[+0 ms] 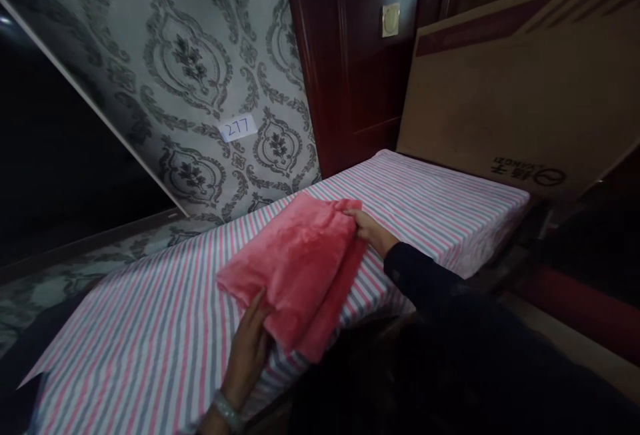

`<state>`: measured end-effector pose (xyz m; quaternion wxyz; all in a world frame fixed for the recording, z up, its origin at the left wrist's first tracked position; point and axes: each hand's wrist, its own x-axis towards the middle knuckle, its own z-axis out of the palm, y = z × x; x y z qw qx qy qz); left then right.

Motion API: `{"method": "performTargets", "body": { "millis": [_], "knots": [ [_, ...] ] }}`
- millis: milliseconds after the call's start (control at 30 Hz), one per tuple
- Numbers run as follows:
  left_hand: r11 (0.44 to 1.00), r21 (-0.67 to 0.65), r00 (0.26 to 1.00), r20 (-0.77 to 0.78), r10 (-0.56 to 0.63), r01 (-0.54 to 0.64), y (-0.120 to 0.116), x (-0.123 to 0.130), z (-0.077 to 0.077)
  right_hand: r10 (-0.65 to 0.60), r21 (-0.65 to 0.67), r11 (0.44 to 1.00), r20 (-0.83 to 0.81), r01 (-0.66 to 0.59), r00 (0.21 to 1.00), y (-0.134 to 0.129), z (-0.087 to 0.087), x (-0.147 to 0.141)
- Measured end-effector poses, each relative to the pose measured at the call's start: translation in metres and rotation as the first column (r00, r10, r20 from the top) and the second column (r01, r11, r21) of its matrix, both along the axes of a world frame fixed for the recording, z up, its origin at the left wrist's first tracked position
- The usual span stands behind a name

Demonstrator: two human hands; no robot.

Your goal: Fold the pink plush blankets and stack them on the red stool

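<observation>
A folded pinkish-red plush cloth (295, 255), fleecy like a small blanket, lies on the striped sheet (165, 328). Its layers hang toward the near edge of the surface. My left hand (251, 331) holds the near left edge, one digit on top and the other fingers partly hidden under the fold; a watch or bracelet (227, 409) is on that wrist. At the far right corner, my right hand (367, 229) pinches the cloth between thumb and fingers. A dark sleeve (425, 275) covers the right arm.
A large cardboard box (500, 95) leans behind the striped surface at right. A dark screen (55, 135) stands at left. Patterned wallpaper carries a paper label (238, 127) reading 277. Beside it is a dark red wooden panel (360, 75) with a switch (391, 20).
</observation>
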<state>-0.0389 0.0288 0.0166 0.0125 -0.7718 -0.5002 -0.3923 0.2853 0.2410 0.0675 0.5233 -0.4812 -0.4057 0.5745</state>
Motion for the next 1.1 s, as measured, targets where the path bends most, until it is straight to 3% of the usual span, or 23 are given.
{"method": "performTargets", "body": {
  "millis": [33,100,300,567,733,833,933,1033,1100],
  "knots": [
    [1.0,-0.001,0.999,-0.03,-0.013,0.013,-0.003,0.001,-0.015,0.007,-0.034,0.999,-0.006,-0.007,1.0,-0.003,-0.008,0.008],
    [0.999,0.032,1.0,-0.028,0.0,0.001,-0.005,0.002,-0.028,0.024,-0.089,0.996,-0.074,-0.031,0.997,-0.004,-0.017,0.018],
    [0.997,0.079,0.999,0.034,0.019,-0.021,-0.005,0.012,-0.009,-0.092,-0.082,0.993,-0.144,0.081,0.985,0.004,-0.017,0.029],
    [0.99,0.136,0.998,-0.048,0.037,-0.03,-0.015,0.012,-0.022,-0.171,-0.095,0.981,-0.026,0.168,0.985,-0.013,-0.031,0.043],
    [0.992,0.123,0.984,-0.175,0.024,-0.002,-0.021,0.014,-0.018,-0.178,-0.08,0.978,0.137,0.19,0.974,-0.009,-0.035,0.051],
    [0.998,0.054,0.982,-0.186,-0.015,0.026,-0.025,0.004,-0.002,-0.203,-0.038,0.975,0.268,0.221,0.942,-0.01,-0.036,0.059],
    [0.999,0.05,0.988,-0.154,0.003,0.005,-0.014,-0.006,0.033,-0.262,0.143,0.964,0.387,0.223,0.884,-0.011,-0.027,0.053],
    [0.994,0.107,0.982,-0.182,0.046,-0.027,0.018,0.007,0.066,-0.303,0.455,0.89,0.65,-0.037,0.697,-0.013,-0.012,0.022],
    [0.994,0.112,0.963,-0.267,0.04,-0.01,0.041,0.029,0.072,-0.338,0.529,0.8,0.787,-0.283,0.516,-0.018,-0.01,-0.003]
  ]
}}
